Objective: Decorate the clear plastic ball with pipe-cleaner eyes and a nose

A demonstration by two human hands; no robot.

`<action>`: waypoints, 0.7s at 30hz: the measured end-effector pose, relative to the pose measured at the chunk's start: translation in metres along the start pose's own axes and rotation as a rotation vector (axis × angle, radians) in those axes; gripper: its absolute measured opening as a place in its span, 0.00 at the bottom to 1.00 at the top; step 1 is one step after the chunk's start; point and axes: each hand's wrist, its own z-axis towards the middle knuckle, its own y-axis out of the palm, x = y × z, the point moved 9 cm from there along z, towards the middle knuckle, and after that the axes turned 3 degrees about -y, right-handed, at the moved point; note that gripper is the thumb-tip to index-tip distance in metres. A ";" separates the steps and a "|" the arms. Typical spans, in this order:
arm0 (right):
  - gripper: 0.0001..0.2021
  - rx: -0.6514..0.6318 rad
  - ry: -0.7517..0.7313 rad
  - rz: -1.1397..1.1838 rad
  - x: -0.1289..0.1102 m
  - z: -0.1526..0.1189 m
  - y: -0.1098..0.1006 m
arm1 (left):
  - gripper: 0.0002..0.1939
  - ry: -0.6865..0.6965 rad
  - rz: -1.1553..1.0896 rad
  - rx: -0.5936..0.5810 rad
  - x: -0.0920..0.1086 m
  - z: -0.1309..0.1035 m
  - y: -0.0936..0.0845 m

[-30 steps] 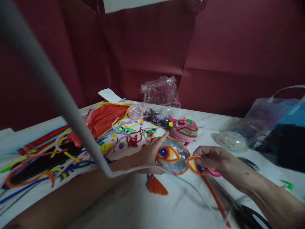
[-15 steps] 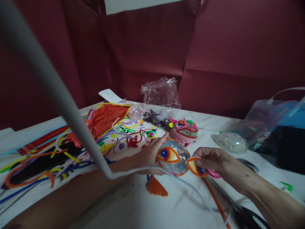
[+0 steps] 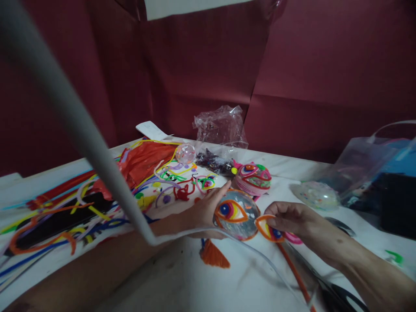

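Note:
My left hand (image 3: 208,211) is wrapped round the left side of a clear plastic ball (image 3: 248,216), its thumb raised along the top. The ball bears an orange-edged eye shape (image 3: 232,211) made of coloured pipe cleaners. Just right of the ball, my right hand (image 3: 286,219) pinches a second pipe-cleaner eye (image 3: 269,229), orange-rimmed with white, yellow and blue inside. A pink looped piece (image 3: 294,238) shows under those fingers. Below my left hand an orange fan-shaped fin (image 3: 214,254) lies on the table. Behind the ball sits a pink decorated ball (image 3: 253,178).
Pipe cleaners (image 3: 78,216) and a red plastic bag (image 3: 143,162) cover the left side. At the back stand a crumpled clear bag (image 3: 221,125) and another clear ball (image 3: 185,154). Scissors (image 3: 344,297) and an orange pipe cleaner (image 3: 296,271) lie front right. A grey pole (image 3: 87,138) crosses the view.
The whole view has shifted very slightly. Both hands keep their hold, the left on the ball and the right on the pipe-cleaner eye, with the two still side by side.

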 end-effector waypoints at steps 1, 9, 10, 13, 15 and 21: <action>0.19 0.003 0.000 -0.005 0.000 0.000 0.000 | 0.59 0.002 0.002 0.002 0.000 0.000 0.000; 0.20 0.012 0.019 -0.031 0.003 0.000 -0.001 | 0.59 -0.026 -0.028 0.005 -0.002 -0.001 -0.001; 0.20 0.015 0.025 -0.032 0.004 0.000 -0.001 | 0.59 -0.036 -0.035 0.004 -0.002 -0.001 -0.001; 0.20 0.028 0.042 -0.033 0.006 -0.001 -0.002 | 0.59 -0.049 -0.042 -0.003 -0.003 -0.001 -0.001; 0.21 0.032 0.052 -0.035 0.007 -0.003 -0.003 | 0.60 -0.048 -0.039 -0.007 -0.004 0.000 0.000; 0.23 -0.002 0.080 -0.121 0.026 -0.012 0.006 | 0.61 -0.140 -0.049 0.113 -0.007 0.002 -0.007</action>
